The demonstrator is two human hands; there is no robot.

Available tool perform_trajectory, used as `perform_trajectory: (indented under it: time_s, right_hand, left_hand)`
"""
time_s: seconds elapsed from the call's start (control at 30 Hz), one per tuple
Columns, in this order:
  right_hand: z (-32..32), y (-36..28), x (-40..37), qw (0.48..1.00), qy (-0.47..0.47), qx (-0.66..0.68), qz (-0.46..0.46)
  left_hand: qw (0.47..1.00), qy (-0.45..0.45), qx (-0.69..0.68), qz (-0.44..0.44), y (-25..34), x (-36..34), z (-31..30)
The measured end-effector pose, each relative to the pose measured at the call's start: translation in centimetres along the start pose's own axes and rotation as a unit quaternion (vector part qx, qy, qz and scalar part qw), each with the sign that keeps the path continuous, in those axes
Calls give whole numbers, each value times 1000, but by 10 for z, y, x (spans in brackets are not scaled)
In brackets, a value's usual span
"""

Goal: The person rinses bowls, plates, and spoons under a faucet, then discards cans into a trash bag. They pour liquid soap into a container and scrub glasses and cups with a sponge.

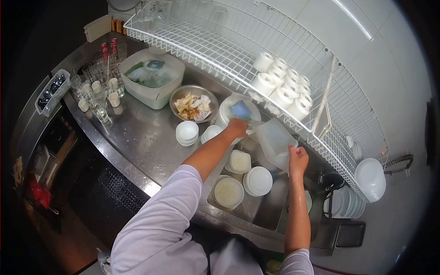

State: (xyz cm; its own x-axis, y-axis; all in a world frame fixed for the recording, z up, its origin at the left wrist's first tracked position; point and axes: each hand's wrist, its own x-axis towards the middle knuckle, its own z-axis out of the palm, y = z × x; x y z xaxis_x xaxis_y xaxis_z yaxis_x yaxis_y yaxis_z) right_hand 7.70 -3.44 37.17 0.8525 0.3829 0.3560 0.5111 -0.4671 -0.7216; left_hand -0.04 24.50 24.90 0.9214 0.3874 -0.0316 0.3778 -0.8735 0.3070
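Note:
My right hand point(298, 159) grips the right edge of a translucent plastic tub point(276, 140), which is tilted over the sink area. Curled fingers on my left hand point(237, 128) rest at the near edge of a stack of white plates point(226, 110); what they hold is hidden. A blue sponge or cloth point(240, 109) lies just beyond that hand. Below the tub sit a small square dish stack point(239, 162), white saucers point(259, 181) and a round bowl with cloudy contents point(228, 192). Small white bowls point(187, 132) are stacked left of my left forearm.
A steel bowl of food scraps and napkins point(194, 103) stands beside a large tub of soapy water point(152, 79). Glasses and cups point(101, 98) crowd the left counter, near a cutlery basket point(53, 93). Overhead, a white wire rack point(206, 50) carries stacked white cups point(284, 87).

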Motion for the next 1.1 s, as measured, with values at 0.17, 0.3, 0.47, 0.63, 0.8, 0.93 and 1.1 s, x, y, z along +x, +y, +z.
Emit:
perform_trajectory:
  time_s: [0.17, 0.3, 0.47, 0.63, 0.8, 0.93, 1.1]
  right_hand:
    - [18, 13, -17, 972, -45, 215, 83]
    - [50, 13, -35, 935, -78, 327, 116]
    - [119, -36, -52, 924, -157, 339, 80]
    - [203, -123, -47, 898, -258, 354, 36]
    - [304, -208, -17, 962, -179, 126, -163]
    - [307, -276, -28, 933, -137, 3, -333]
    - [279, -271, -37, 855, -89, -19, -510]
  left_hand:
    - [993, 99, -65, 23, -10, -31, -21]
    - [913, 378, -145, 53, -46, -104, -22]
    - [860, 429, -249, -120, -100, -271, 3]
    - [818, 436, -224, -301, -121, -461, 54]
    - [765, 419, -145, -467, -90, -600, 101]
    - [704, 414, -160, -555, -60, -656, 146]
    - [683, 390, -167, -594, -35, -692, 224]
